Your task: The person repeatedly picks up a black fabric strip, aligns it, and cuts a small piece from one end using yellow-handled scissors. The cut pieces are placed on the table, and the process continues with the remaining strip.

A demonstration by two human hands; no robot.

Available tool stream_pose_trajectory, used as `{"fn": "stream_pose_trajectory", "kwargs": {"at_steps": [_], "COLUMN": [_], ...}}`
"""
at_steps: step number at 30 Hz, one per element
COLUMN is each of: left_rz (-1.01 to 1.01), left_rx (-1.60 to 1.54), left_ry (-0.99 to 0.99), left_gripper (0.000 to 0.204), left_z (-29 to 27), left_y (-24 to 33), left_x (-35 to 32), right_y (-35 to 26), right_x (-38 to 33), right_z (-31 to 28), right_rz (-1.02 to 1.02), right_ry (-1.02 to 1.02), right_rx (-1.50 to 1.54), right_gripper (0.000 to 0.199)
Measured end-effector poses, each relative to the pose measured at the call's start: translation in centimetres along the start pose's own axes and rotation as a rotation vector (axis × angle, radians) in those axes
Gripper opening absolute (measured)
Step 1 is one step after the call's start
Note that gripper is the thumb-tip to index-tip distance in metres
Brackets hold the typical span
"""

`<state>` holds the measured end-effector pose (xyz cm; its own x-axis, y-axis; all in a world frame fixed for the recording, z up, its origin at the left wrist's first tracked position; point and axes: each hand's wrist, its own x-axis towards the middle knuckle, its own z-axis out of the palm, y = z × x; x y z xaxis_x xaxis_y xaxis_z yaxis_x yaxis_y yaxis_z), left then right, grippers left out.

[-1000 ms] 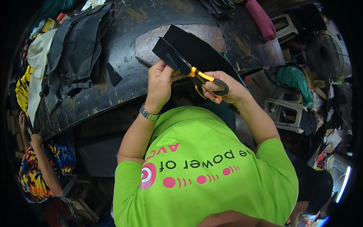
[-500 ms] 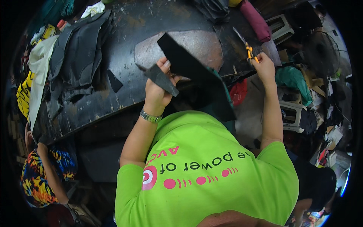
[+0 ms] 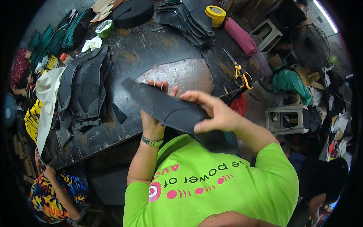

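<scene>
I am holding a long black leather piece with both hands, above the near edge of the dark worktable. My left hand is closing around it from behind, the fingertips showing over its upper edge. My right hand is pinching its right end between thumb and fingers. The yellow-handled scissors are lying on the table, well apart from my hands, to the right. A stack of black cut pieces is lying on the left side, and a yellow tub is standing at the far edge.
</scene>
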<state>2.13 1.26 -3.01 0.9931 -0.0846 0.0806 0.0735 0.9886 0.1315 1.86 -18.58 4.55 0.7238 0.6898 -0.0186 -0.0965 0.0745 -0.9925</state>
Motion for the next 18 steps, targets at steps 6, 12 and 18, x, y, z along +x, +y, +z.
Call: {"fn": "stream_pose_trajectory", "kwargs": {"at_steps": [6,12,18], "left_rz": [-0.048,-0.018,0.780], "left_rx": [0.531,1.082,2.154], "left_ry": [0.154,0.089,0.197], "left_gripper": [0.037,0.026,0.017], "left_z": [0.9,1.6,4.7], "left_y": [2.5,6.3,16.2], "left_x": [-1.4,-4.5,-2.2], "right_y": [-4.8,-5.1,0.9], "right_x": [10.5,25.9,29.2], "right_z": [-10.5,-26.0,-28.6], "right_rz": [-0.453,-0.438,-0.323], "right_ry": [0.208,0.530,0.756], "right_rx": [-0.451,-1.067,-1.443], "right_gripper": [0.060,0.055,0.081]}}
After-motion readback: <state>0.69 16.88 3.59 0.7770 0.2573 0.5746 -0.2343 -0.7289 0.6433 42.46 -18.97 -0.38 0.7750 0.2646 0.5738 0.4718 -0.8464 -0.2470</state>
